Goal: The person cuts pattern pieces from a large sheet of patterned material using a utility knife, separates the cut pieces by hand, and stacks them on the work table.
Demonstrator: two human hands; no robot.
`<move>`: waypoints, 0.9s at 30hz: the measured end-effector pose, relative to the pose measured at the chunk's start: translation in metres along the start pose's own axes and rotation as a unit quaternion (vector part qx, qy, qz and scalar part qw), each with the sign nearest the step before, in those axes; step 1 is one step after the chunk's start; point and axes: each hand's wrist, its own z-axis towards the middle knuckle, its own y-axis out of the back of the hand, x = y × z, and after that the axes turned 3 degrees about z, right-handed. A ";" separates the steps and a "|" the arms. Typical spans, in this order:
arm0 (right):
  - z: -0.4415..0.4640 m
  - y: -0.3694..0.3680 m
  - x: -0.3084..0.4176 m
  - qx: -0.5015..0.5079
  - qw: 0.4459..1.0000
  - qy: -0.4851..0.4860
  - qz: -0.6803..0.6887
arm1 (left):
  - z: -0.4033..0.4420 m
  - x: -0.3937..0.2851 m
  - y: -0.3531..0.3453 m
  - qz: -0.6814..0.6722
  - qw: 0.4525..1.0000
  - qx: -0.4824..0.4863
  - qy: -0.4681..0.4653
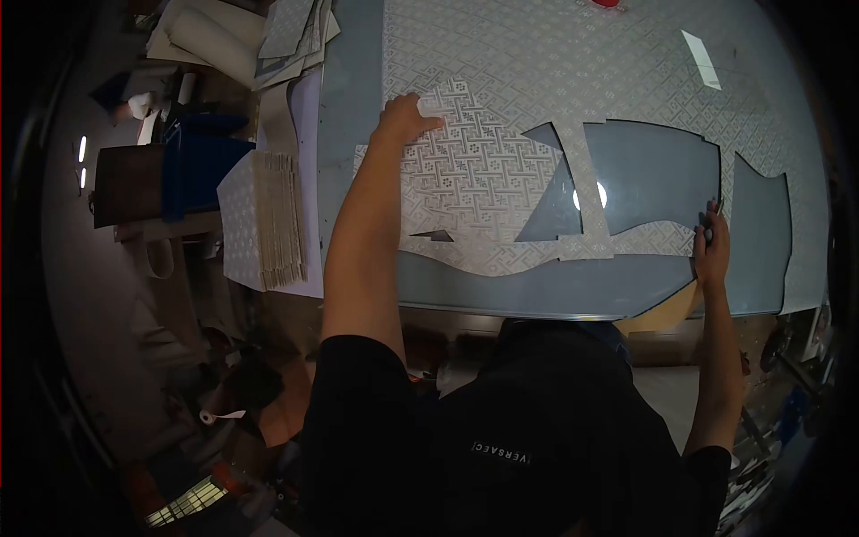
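My left hand (407,121) rests at the upper left edge of a cut piece of patterned sheet material (483,161), thumb spread away from the fingers. This pale piece has a grey lattice print and lies on a grey-blue table. My right hand (712,251) is closed round a slim dark tool (709,235), mostly hidden by the fingers, so its kind is unclear. It sits at the right end of a narrow curved strip of the same sheet (658,240), beside a large cut-out opening (662,170).
The larger patterned sheet (537,54) covers the back of the table (510,291). A red object (606,3) sits at the far edge. On the left stand a stack of cut pieces (268,219), rolled material (210,45) and a blue bin (201,166).
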 end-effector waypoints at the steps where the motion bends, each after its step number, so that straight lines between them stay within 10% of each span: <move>1: 0.000 0.000 -0.002 -0.007 1.000 0.013 0.003 | -0.009 0.000 0.002 0.145 0.989 -0.028 -0.027; 3: -0.002 -0.002 -0.003 -0.015 1.000 0.024 0.008 | -0.023 0.006 0.006 0.290 0.954 -0.055 -0.054; 5: 0.000 -0.003 -0.006 -0.023 0.999 0.039 0.006 | -0.042 0.032 0.023 -0.032 0.999 0.034 0.021; 9: 0.001 0.002 0.002 -0.023 0.999 0.028 0.012 | -0.109 0.117 0.019 -0.058 0.990 -0.028 0.124; 11: 0.000 0.001 0.002 -0.023 0.999 0.025 0.005 | -0.137 0.170 -0.011 0.098 0.963 -0.177 0.175; 15: -0.003 -0.002 -0.002 -0.020 0.999 0.026 -0.003 | -0.179 0.126 -0.032 -0.003 0.929 -0.253 0.270; 18: -0.001 0.004 0.002 -0.029 0.993 0.108 -0.046 | -0.198 0.099 -0.026 -0.087 0.945 -0.103 0.297; 27: 0.004 0.011 0.010 0.033 0.992 0.121 -0.005 | -0.286 -0.025 -0.004 -0.147 0.950 -0.274 0.000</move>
